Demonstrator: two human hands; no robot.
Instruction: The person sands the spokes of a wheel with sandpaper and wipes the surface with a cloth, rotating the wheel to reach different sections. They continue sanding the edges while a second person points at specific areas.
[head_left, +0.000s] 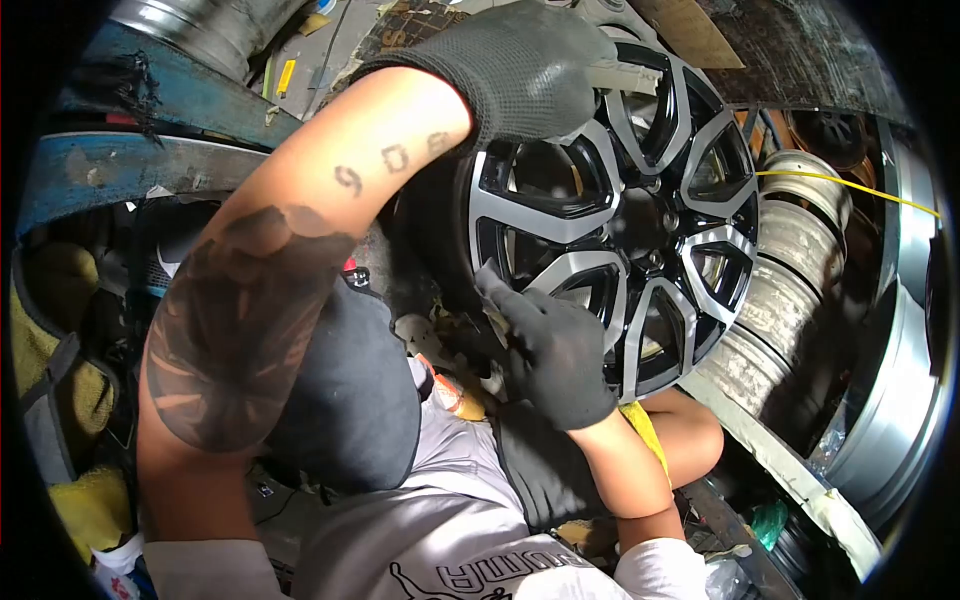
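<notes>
- Alloy wheel (620,215), black and silver, stands upright against the person's knees, other rims just beside it.
- Left hand (525,70), gloved, curls closed over its top rim.
- Right hand (555,355), gloved, presses a small cloth (492,285) against a lower spoke.

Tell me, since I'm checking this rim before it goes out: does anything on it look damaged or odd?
Nothing stands out. The alloy wheel shows clean black and silver spokes, and both gloved hands, left hand and right hand, rest on it.
</notes>
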